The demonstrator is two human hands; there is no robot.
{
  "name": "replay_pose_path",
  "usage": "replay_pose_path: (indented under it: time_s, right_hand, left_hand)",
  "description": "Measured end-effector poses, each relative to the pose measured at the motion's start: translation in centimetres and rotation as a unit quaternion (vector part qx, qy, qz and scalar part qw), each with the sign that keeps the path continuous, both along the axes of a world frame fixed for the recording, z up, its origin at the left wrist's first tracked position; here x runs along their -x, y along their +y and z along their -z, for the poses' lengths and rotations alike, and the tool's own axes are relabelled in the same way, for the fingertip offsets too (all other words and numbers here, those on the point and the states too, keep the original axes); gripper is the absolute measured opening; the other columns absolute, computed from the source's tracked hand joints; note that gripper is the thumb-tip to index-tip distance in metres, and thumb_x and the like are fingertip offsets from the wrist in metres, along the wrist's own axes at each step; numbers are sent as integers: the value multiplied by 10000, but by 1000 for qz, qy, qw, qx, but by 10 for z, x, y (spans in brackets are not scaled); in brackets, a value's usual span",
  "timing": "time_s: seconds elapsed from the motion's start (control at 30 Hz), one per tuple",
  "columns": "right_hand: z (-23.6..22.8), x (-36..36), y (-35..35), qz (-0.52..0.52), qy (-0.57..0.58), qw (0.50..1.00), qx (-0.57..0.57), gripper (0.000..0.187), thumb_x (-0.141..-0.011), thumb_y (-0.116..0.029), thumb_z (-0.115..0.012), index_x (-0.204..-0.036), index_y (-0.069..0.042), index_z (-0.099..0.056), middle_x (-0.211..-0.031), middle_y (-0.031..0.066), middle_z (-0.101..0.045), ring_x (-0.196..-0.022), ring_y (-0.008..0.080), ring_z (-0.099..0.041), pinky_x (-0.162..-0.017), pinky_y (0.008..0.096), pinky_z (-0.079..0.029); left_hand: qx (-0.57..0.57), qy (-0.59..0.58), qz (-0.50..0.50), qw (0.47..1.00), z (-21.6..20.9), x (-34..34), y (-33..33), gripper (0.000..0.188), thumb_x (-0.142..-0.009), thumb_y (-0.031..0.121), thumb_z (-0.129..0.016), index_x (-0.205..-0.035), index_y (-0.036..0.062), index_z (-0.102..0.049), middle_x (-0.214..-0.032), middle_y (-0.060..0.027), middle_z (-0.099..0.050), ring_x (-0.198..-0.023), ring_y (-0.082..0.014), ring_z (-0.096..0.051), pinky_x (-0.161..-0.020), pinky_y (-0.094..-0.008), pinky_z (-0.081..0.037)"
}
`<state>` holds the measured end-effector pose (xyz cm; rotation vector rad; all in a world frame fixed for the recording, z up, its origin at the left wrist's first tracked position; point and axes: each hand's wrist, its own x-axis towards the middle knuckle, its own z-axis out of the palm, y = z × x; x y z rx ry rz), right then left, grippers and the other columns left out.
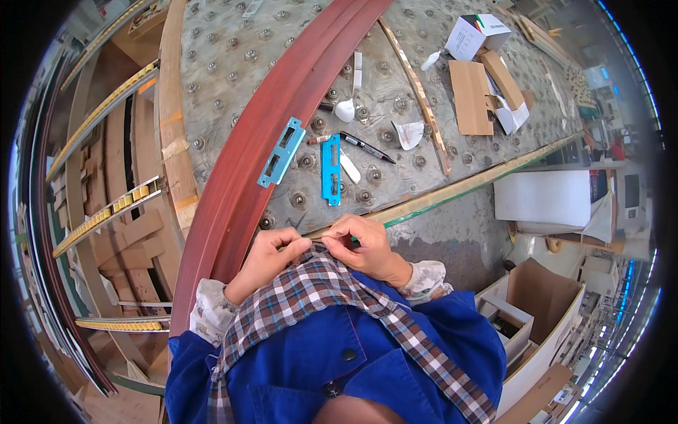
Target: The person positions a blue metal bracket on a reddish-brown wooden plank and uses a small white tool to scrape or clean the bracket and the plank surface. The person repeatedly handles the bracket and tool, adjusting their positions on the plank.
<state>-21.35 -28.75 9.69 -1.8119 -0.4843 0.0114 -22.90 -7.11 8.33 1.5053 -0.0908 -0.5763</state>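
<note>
My left hand and my right hand meet close together at the near edge of the table. Thumb and fingers of each are pinched, and what they hold, if anything, is too small to make out. Right below the fingertips lies the upper edge of a checked apron. A long red-brown wooden moulding runs beside my left hand. On it rests a slotted metal plate. A blue slotted plate lies on the table beyond my hands, with a black marker and a white strip beside it.
The metal table is studded with ball rollers. On it are a narrow wooden strip, a torn white scrap, cardboard pieces and a white box. Roller rails stand left; an open carton is at lower right.
</note>
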Motion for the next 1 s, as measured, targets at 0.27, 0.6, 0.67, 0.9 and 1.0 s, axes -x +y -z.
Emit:
replay_pose_path:
  time_s: [0.27, 0.6, 0.67, 0.9, 1.0]
  right_hand:
    - [9, -16, 1, -74, -152, 985, 16, 216, -744, -56, -778, -911, -16, -647, -851, 95, -668, -685, 212, -645, -583, 291, -507]
    - [102, -79, -30, 119, -101, 922, 355, 315, -768, -107, -696, -1048, -11, -588, -997, 158, -582, -956, 360, -551, -799, 448, -474]
    - [110, -83, -30, 110, -102, 924, 352, 296, -768, -93, -675, -1040, -12, -589, -987, 165, -585, -938, 363, -562, -797, 449, -482]
    - [72, -91, -34, 175, 37, 938, 298, 225, -794, -72, -551, -1001, 13, -580, -855, 191, -624, -763, 374, -595, -705, 425, -484]
    - [42, -71, -32, 48, 171, 980, 94, 168, -869, -100, -510, -983, 14, -558, -751, 129, -588, -642, 224, -565, -618, 345, -453]
  left_hand:
    - [152, 114, -64, 980, 7, -5, -5, 299, -1025, 257, -444, -847, 57, -576, -667, 7, -548, -569, -32, -435, -534, -182, -351]
    - [-27, -55, 0, 998, -31, -20, 4, 356, -1022, 236, -406, -785, -4, -522, -613, -36, -440, -582, -135, -424, -574, -299, -382]
    - [-24, -76, 16, 997, -24, -22, 11, 362, -1021, 246, -414, -780, -5, -517, -627, -41, -426, -595, -138, -414, -579, -304, -373]
    - [32, -61, 94, 993, -25, -31, 27, 317, -986, 230, -521, -780, -7, -558, -654, -15, -415, -628, -84, -393, -575, -286, -342]
    - [92, -18, 97, 991, -24, -38, 29, 293, -958, 204, -581, -753, -4, -574, -667, 16, -459, -644, -65, -416, -584, -269, -354]
